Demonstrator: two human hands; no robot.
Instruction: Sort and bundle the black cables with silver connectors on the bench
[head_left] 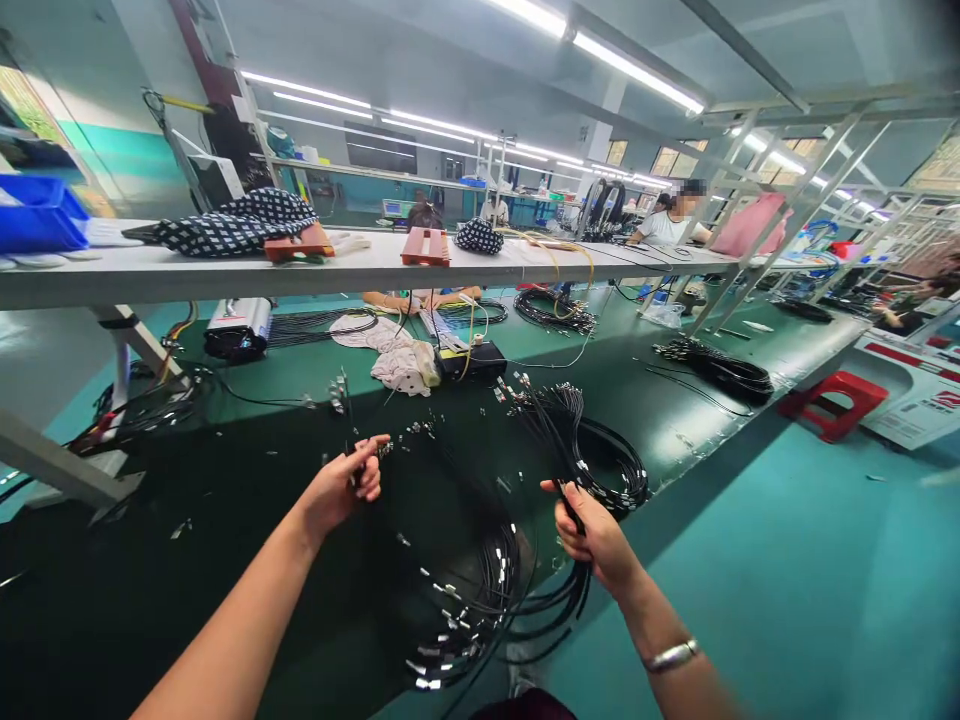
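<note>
My right hand [596, 535] is closed around a bundle of thin black cables [536, 410], whose metal-tipped ends fan out above it. Below that fist the cables hang in loops past the bench edge. My left hand [349, 482] has its forefinger stretched out and the other fingers curled round dark cables, with silvery connector ends [339, 392] rising above. Between my arms lies a loose coil of black cables [495, 590] with many white tags. Just beyond my right hand rests another coil of black cables [626, 470].
A dark green bench [247, 540] runs away to the right. Cloths [405, 365], a black box [472, 360] and a silver device [238, 328] stand at the back under a white shelf [360, 265]. Further cable coils [720, 370] lie right. A red stool [836, 405] stands on the floor. Co-workers sit beyond.
</note>
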